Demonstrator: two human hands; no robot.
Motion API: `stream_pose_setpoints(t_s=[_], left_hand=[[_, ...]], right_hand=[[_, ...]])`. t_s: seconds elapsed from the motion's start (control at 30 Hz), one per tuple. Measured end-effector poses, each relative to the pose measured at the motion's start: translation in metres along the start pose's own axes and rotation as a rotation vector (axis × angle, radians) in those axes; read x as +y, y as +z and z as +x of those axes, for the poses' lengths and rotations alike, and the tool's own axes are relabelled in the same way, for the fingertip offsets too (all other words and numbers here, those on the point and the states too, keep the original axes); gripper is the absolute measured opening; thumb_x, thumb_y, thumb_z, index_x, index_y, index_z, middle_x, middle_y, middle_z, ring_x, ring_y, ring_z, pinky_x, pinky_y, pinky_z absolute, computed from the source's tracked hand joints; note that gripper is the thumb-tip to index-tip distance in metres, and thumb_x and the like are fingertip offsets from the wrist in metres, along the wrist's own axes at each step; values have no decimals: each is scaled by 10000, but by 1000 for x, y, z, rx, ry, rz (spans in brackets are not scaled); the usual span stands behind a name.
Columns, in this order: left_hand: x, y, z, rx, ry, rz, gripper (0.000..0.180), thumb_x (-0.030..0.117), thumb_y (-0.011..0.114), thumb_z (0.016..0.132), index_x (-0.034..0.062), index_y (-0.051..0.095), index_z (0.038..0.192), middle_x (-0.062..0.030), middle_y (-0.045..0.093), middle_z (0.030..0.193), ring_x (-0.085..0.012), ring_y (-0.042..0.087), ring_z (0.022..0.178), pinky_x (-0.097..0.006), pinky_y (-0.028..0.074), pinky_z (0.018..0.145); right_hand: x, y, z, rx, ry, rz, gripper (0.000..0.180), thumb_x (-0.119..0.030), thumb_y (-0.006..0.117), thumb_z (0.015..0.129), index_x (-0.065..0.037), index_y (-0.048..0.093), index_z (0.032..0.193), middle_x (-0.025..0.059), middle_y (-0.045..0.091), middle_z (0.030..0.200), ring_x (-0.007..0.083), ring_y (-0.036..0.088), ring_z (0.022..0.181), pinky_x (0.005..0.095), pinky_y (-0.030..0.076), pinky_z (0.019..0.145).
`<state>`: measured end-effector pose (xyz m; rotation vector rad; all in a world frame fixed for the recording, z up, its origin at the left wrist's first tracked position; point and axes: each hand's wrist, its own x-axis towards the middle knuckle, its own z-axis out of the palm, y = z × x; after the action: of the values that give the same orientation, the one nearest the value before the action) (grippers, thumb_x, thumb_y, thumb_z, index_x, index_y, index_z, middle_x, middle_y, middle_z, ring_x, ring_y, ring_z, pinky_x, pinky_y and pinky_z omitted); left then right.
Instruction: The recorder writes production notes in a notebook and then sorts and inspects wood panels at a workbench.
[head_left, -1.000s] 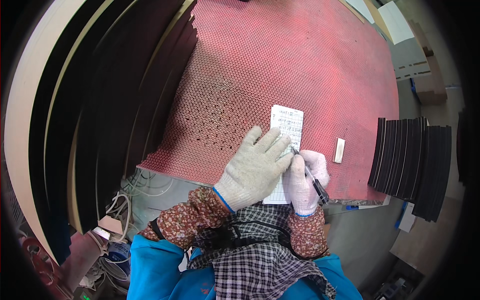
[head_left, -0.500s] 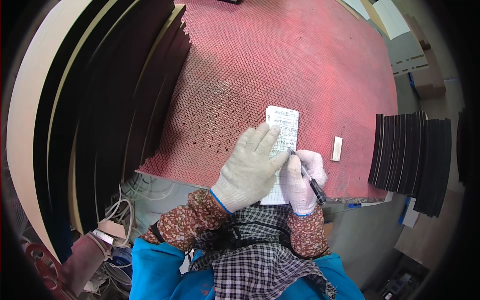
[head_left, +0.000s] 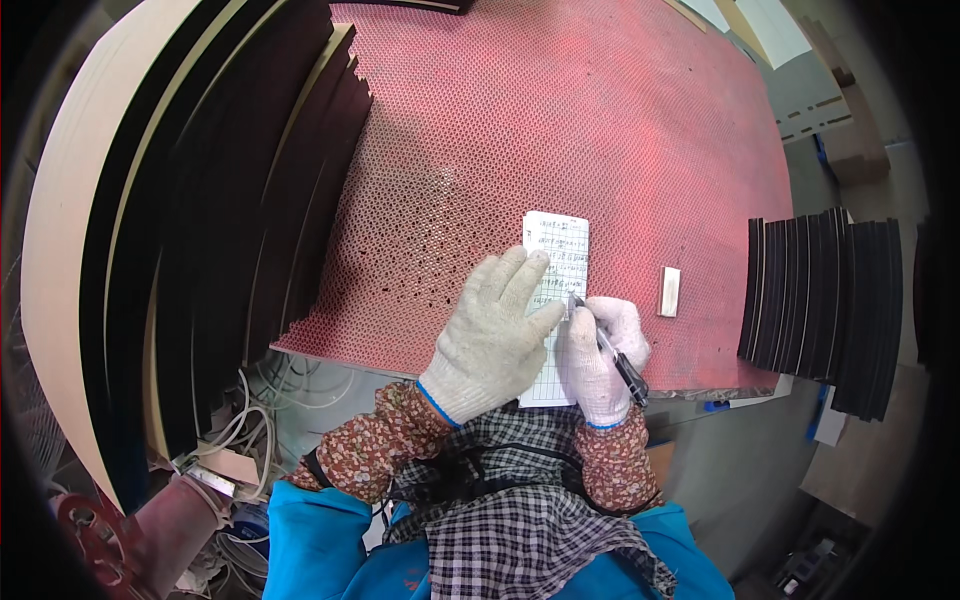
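Observation:
A narrow white sheet of paper (head_left: 556,250) with a printed grid and handwriting lies on the red perforated table top (head_left: 560,120), near its front edge. My left hand (head_left: 492,338), in a white knit glove, lies flat on the sheet's left side with fingers spread. My right hand (head_left: 601,350), also gloved, grips a black pen (head_left: 612,352) whose tip touches the sheet at its middle right.
A small white rectangular block (head_left: 669,291) lies on the red top right of the sheet. Stacked black curved strips (head_left: 820,305) stand at the right edge. Large black and cream curved panels (head_left: 180,220) fill the left. Loose cables (head_left: 245,420) hang below the table's front.
The view has shifted slightly. Both hands stay on the sheet, with the pen tip at nearly the same spot.

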<state>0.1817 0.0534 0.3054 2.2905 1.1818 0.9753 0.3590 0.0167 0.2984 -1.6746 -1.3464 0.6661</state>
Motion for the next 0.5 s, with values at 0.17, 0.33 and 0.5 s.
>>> stream_pose_setpoints(t_s=[0.17, 0.33, 0.5], left_hand=[[0, 0, 0, 6, 4, 3, 400, 65, 744, 734, 58, 768, 1133, -268, 592, 1401, -467, 520, 1387, -595, 426, 1170], [-2, 0, 1, 3, 19, 0, 415, 58, 741, 711, 40, 759, 1125, -262, 599, 1391, -464, 532, 1372, -594, 438, 1148], [-2, -1, 1, -21, 23, -13, 431, 62, 739, 704, 32, 753, 1133, -255, 614, 1371, -460, 541, 1361, -588, 442, 1140]], right_hand=[[0, 0, -1, -9, 23, 17, 183, -174, 727, 1004, -10, 678, 1068, 116, 736, 770, 163, 727, 667, 340, 582, 613], [-1, 0, -1, -6, 30, 25, 195, -182, 726, 1006, -6, 678, 1074, 116, 734, 773, 164, 726, 671, 341, 584, 620], [-2, 0, 0, -9, 25, 25, 202, -190, 726, 1008, -6, 680, 1079, 122, 735, 778, 171, 730, 678, 346, 587, 626]])
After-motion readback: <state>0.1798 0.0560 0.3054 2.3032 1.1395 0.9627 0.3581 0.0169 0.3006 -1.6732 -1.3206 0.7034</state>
